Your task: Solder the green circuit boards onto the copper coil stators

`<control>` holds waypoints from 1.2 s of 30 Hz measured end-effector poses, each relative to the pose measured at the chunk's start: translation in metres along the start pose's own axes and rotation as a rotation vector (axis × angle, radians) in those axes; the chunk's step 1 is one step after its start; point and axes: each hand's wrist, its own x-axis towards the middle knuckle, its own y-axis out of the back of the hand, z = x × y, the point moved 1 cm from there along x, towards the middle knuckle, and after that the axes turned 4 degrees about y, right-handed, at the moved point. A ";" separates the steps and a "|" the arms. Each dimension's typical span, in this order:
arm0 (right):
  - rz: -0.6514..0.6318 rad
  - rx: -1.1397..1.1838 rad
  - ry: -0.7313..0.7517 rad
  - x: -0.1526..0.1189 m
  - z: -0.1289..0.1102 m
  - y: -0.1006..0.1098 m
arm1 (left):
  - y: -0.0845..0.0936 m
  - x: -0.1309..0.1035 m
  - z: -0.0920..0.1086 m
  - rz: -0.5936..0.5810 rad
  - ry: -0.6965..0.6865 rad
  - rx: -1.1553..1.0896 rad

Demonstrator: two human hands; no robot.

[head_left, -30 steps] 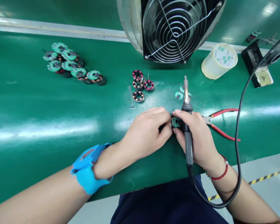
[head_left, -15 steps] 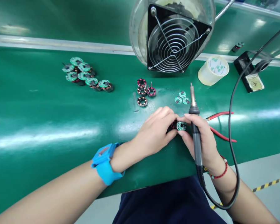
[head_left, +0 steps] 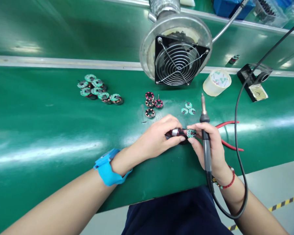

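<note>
My left hand (head_left: 159, 135) is closed around a dark cylindrical piece with a silver band (head_left: 174, 132), whose exact kind I cannot make out. The fingertips of my right hand (head_left: 210, 143) pinch a small round green circuit board (head_left: 191, 133) just to its right. The same right hand carries a soldering iron (head_left: 205, 140), its tip pointing up and away from the board. Whether the board and the banded piece are joined is hard to see between the fingers. Red-handled pliers (head_left: 227, 124) lie behind my right hand, their jaws hidden.
Beyond my hands sit several copper-wound ring coils (head_left: 150, 103) and three loose round boards (head_left: 188, 108). Board-topped coils (head_left: 98, 91) cluster at left. A fan (head_left: 178, 65), a tape roll (head_left: 217, 83) and an iron stand (head_left: 253, 83) line the back. The iron's black cord (head_left: 236, 130) loops at right.
My left hand has drawn slightly left from the right fingertips, exposing the silver-banded piece. The right hand keeps its pinch and the iron. The head view has tilted up a little.
</note>
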 end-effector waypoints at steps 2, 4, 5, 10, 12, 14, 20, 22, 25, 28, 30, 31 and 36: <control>0.027 -0.043 0.087 0.002 -0.004 0.002 | 0.002 -0.001 0.003 0.029 0.052 -0.060; 0.036 -0.076 0.177 0.003 -0.006 0.004 | 0.001 -0.001 0.005 0.002 0.194 -0.241; 0.031 -0.084 0.215 0.004 -0.007 0.004 | 0.000 -0.002 0.007 -0.047 0.280 -0.380; 0.000 -0.107 0.319 0.003 -0.008 0.004 | -0.007 -0.006 0.012 -0.200 0.565 -0.978; -0.013 -0.123 0.335 0.002 -0.008 0.004 | -0.009 -0.008 0.014 -0.187 0.616 -1.070; -0.033 -0.136 0.346 0.001 -0.008 0.003 | -0.012 -0.009 0.016 -0.186 0.653 -1.130; -0.088 -0.264 0.339 0.003 -0.009 -0.001 | -0.019 -0.010 0.022 -0.168 0.622 -1.122; -0.116 -0.349 0.307 0.003 -0.009 -0.002 | -0.019 -0.010 0.022 -0.158 0.585 -1.073; -0.148 -0.434 0.300 0.002 -0.009 -0.003 | -0.016 -0.010 0.023 -0.173 0.522 -0.998; -0.158 -0.448 0.324 0.001 -0.007 -0.002 | -0.015 -0.010 0.022 -0.183 0.513 -0.971; -0.164 -0.450 0.328 0.000 -0.005 -0.002 | -0.016 -0.010 0.022 -0.174 0.513 -0.959; -0.170 -0.449 0.329 0.000 -0.005 -0.002 | -0.017 -0.009 0.022 -0.163 0.511 -0.946; -0.149 -0.352 0.365 0.000 -0.004 0.000 | 0.004 -0.001 0.019 0.014 0.489 -0.718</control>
